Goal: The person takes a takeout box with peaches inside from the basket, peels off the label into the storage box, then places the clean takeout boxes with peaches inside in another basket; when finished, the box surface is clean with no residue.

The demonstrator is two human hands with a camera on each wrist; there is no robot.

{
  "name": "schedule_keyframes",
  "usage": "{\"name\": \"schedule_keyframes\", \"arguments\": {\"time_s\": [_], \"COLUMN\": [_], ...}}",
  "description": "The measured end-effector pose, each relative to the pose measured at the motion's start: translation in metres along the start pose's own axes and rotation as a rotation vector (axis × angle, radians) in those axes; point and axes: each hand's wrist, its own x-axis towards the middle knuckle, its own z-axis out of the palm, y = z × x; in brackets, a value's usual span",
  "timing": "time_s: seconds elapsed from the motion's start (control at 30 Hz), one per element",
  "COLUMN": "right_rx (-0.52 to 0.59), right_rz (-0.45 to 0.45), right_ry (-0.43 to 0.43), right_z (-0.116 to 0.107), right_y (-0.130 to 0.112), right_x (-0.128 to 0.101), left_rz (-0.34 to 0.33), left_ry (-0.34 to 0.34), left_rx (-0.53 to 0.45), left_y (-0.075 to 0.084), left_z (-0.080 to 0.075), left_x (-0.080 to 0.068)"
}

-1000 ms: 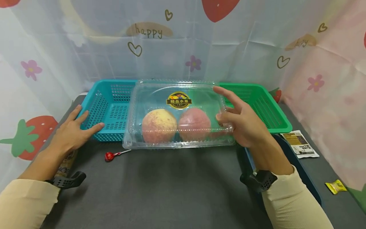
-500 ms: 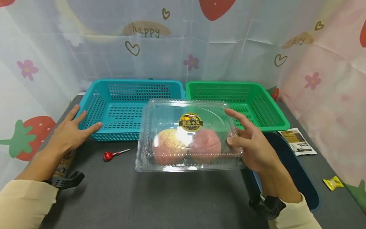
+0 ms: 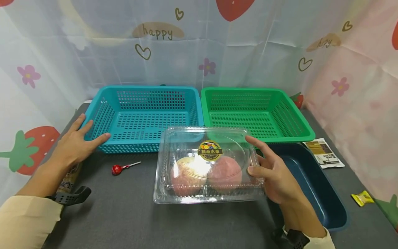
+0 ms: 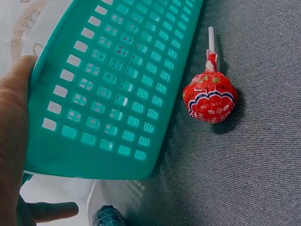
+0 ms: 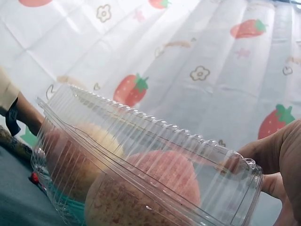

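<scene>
The clear fruit box (image 3: 207, 165) has come nearer and lower since a second ago: it then stood up in front of the two baskets, and now it sits low over the dark table (image 3: 130, 214), in front of the seam between them, with both basket floors showing bare behind it. The left hand has not shifted.

The right hand (image 3: 275, 174) grasps the box by its right end: the forefinger lies along the top of the lid and the thumb presses the side wall, with the other fingers curled behind it. The right wrist view shows fingertips (image 5: 263, 150) against the ribbed clear plastic. Inside the box lie two peaches side by side, a paler yellowish one (image 3: 186, 176) on the left and a pinker one (image 3: 224, 173) on the right, under a round label (image 3: 210, 151) on the lid. Whether the box rests on the table or is held just above it, I cannot tell.

The left hand (image 3: 74, 145) lies flat with its fingers spread and relaxed, their tips touching the near left corner of the teal basket (image 3: 143, 119); it grips nothing. Just right of that hand, on the table, lies a red wrapped lollipop (image 3: 118, 169), near the basket's front wall.

The green basket (image 3: 255, 112) stands touching the teal one on its right. Near right, beside the right hand, sits a dark blue tray (image 3: 314, 183). Further right lie a printed sachet (image 3: 323, 154) and a small yellow wrapper (image 3: 361, 198).
</scene>
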Motion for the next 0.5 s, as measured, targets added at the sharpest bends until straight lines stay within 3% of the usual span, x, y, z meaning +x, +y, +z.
{"name": "schedule_keyframes", "arguments": {"time_s": [0.5], "right_rx": [0.058], "right_rz": [0.001], "right_ry": [-0.030], "right_z": [-0.007], "right_y": [0.022], "right_x": [-0.012], "left_rz": [0.002], "left_ry": [0.001], "left_rx": [0.000], "left_y": [0.001], "left_z": [-0.001], "left_x": [0.000]}}
